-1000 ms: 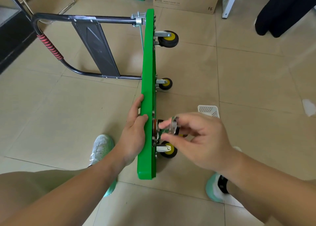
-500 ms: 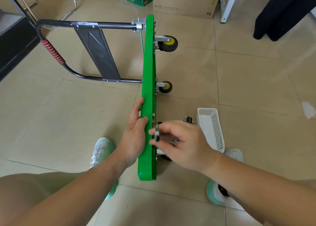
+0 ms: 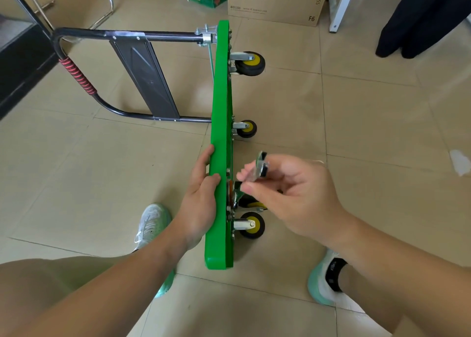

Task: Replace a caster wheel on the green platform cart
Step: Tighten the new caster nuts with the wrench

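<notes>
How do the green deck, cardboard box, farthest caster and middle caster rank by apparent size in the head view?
1. green deck
2. cardboard box, though the frame edge cuts it off
3. farthest caster
4. middle caster, plainly smaller

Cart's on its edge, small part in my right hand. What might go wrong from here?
1. The green platform cart stands on edge, steadied by the left hand; if that grip loosens, it may tip over.
2. The right hand only pinches the small metal part at the fingertips; it might slip and drop to the tiled floor.
</notes>
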A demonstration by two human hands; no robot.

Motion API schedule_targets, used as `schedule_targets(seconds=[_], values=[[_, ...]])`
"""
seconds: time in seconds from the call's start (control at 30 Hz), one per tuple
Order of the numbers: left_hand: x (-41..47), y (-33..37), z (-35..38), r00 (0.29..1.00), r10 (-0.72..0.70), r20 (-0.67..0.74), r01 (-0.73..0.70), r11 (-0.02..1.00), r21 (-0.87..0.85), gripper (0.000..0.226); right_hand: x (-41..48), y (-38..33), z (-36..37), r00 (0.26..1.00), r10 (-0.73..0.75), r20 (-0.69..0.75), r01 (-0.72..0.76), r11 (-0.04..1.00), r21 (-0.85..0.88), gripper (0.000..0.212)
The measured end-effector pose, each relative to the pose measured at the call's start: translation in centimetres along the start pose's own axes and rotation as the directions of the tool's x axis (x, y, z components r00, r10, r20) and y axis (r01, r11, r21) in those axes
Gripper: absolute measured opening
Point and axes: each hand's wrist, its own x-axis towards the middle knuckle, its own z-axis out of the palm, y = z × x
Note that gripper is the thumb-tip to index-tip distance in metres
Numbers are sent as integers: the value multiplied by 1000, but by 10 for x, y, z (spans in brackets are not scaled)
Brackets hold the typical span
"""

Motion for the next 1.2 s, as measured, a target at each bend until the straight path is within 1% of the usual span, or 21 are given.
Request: schedule_targets(seconds=[0.07, 0.13, 0.23, 0.37, 0.47, 0.57, 0.7, 0.9, 0.93, 1.0, 1.03, 1.1, 1.13, 1.2], values=[[0, -1, 0, 1000, 0, 4, 0, 1000, 1, 60, -15, 1, 3, 996, -87, 14, 88, 985, -148, 23], [-1, -1, 0, 1000, 5, 11, -5, 1000, 0, 61, -25, 4, 5, 984, -174, 45, 179, 941, -287, 24], [-3, 1, 0, 1000, 7, 10, -7, 1000, 10, 60, -34, 8, 7, 956, -275, 104, 293, 882, -370, 24], [-4, 4, 1, 1000, 13, 16, -13, 1000, 16, 55, -42, 12, 13, 906, -377, 192, 423, 809, -408, 23], [-4, 5, 1, 1000, 17, 13, -17, 1000, 8, 54, -44, 15, 15, 886, -411, 217, 464, 783, -414, 24], [-4, 5, 1, 1000, 10, 1, -10, 1000, -3, 57, -44, 17, 16, 872, -428, 237, 489, 776, -398, 25], [-4, 5, 2, 1000, 28, 0, -28, 1000, -7, 59, -44, 22, 18, 872, -426, 241, 489, 785, -381, 25], [-3, 4, 2, 1000, 26, -3, -26, 1000, -17, 61, -34, 30, 17, 883, -419, 212, 469, 773, -427, 21], [-3, 4, 2, 999, 33, -5, -33, 999, -17, 58, -29, 31, 16, 889, -411, 199, 457, 782, -424, 20], [-3, 3, 2, 999, 39, -10, -39, 999, -10, 57, -15, 31, 16, 931, -334, 146, 365, 852, -376, 19], [-3, 4, 1, 999, 38, -15, -38, 999, 3, 57, -5, 31, 15, 961, -259, 99, 277, 905, -322, 18], [-2, 4, 1, 1000, 26, -17, -26, 999, 21, 57, 16, 31, 13, 999, -43, 23, 46, 985, -169, 16], [-2, 4, 2, 1000, 18, -14, -17, 1000, 20, 57, 26, 32, 12, 998, 56, 15, -54, 992, -118, 19], [-2, 5, 3, 1000, 7, -11, -7, 1000, 17, 56, 38, 36, 12, 985, 165, 39, -162, 983, -84, 22]])
